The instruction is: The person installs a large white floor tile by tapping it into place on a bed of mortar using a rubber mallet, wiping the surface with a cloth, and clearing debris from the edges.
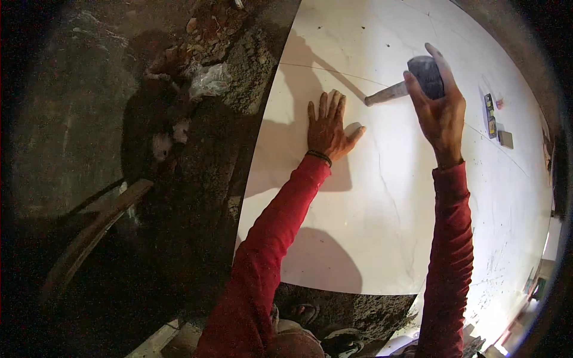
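My left hand [331, 130] lies flat on a large white marble-look tile [334, 238], fingers spread and thumb out to the right. It holds nothing. To its right, my right hand [440, 113] grips a rubber mallet [426, 76] by its dark head, thumb on one side and fingers on the other. The mallet's wooden handle [388, 93] slants down to the left. Its end meets its own shadow at the tile's surface, so it appears to touch the tile.
A small spirit level [490, 116] and a grey block [505, 139] lie on the tiles at right. Left of the tile edge are rough mortar [248, 65], a crumpled clear plastic bag [210, 80] and a wooden strip [98, 230]. More mortar [382, 313] lies below the tile's near edge.
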